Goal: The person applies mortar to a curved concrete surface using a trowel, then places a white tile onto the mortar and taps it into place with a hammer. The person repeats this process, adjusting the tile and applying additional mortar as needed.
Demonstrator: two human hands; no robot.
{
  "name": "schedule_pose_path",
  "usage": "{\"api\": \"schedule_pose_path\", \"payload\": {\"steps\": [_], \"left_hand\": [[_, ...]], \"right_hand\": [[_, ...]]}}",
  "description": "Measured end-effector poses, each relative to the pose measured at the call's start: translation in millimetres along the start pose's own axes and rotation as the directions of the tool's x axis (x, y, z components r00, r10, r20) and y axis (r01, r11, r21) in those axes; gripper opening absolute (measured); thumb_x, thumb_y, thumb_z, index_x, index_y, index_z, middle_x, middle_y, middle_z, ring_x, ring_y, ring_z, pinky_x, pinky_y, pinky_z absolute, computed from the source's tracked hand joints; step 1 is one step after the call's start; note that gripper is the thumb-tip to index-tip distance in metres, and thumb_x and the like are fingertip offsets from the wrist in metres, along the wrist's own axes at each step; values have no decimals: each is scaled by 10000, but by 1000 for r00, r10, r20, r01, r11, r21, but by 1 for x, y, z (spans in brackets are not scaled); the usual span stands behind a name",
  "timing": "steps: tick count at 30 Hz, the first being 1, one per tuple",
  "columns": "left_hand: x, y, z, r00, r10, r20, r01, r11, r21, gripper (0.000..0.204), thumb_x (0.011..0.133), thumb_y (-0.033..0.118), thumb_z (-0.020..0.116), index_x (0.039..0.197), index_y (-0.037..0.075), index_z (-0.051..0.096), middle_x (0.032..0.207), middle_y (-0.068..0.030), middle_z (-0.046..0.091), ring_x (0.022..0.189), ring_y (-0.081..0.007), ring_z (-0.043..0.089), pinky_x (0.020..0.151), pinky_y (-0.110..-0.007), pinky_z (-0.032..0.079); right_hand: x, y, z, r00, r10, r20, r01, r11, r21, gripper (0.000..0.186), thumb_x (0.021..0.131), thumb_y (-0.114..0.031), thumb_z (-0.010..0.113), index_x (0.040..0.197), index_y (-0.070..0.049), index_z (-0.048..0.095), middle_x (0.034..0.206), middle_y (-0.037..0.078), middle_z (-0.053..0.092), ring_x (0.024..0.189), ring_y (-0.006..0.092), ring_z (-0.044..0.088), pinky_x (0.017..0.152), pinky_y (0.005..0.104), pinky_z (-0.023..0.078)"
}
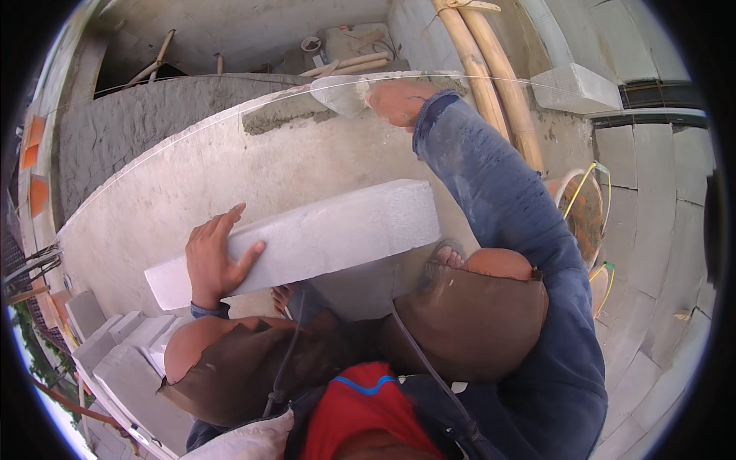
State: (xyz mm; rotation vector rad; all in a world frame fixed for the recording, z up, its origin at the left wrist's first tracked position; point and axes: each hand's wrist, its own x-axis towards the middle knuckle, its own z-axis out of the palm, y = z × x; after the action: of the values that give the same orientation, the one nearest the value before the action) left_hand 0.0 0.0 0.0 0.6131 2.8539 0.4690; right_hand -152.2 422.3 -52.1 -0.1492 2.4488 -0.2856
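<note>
With the left hand (215, 259) splayed, steadying the long white rectangular block (345, 230); the right hand (399, 103), clasping the pale flat-bladed trowel (337, 93), should spread grey mortar (268, 120) evenly.

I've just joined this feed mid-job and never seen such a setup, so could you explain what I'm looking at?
There is no machine here: these are a person's own bare hands. The single picture comes from the left of two wide fisheye cameras worn on the head, looking down, so straight edges bend near the rim. Picture left is the person's left.

The left hand rests spread on a long pale block in front of the knees. The right hand reaches forward with what looks like a trowel; its handle is hidden. Beside the blade, a strip of grey mortar lies on the pale concrete surface. Wooden poles stand out beyond the right forearm.
</note>
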Motion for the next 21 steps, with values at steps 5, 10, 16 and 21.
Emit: {"api": "schedule_pose_path", "payload": {"steps": [5, 10, 16, 21], "left_hand": [[-9, 8, 16, 1000, -3, -17, 2, 999, -51, 702, 859, 534, 811, 1388, 85, 710, 1165, -179, 767, 1075, -389, 728, 986, -489, 525], [-1, -2, 3, 999, 33, -28, -34, 999, -29, 723, 863, 542, 802, 1418, 92, 694, 1170, -173, 767, 1082, -385, 723, 976, -486, 521], [-2, -3, 1, 1000, 14, 26, -14, 1000, -13, 725, 857, 550, 801, 1414, 98, 697, 1169, -181, 769, 1080, -402, 717, 980, -495, 522], [1, -2, 2, 1000, 7, 1, -7, 1000, -29, 731, 844, 553, 807, 1405, 96, 700, 1155, -185, 769, 1074, -404, 719, 981, -496, 526]], "right_hand": [[-48, 57, -1, 951, 274, 140, -303, 915, 265, 555, 1163, -474, 354, 1462, -71, 591, 916, 99, 633, 688, 222, 632, 621, 417, 540], [-86, 107, 13, 944, 291, 156, -330, 859, 391, 595, 1171, -533, 349, 1513, -97, 567, 860, 66, 585, 558, 139, 552, 524, 346, 515], [-47, -13, -9, 996, 33, 88, -64, 925, 373, 470, 1177, -458, 333, 1267, -70, 582, 775, 47, 530, 570, 184, 600, 533, 345, 536], [10, -111, -21, 972, -156, 175, 131, 980, 147, 426, 1137, -350, 392, 1238, -17, 638, 948, 146, 672, 743, 275, 680, 661, 453, 570]]}}
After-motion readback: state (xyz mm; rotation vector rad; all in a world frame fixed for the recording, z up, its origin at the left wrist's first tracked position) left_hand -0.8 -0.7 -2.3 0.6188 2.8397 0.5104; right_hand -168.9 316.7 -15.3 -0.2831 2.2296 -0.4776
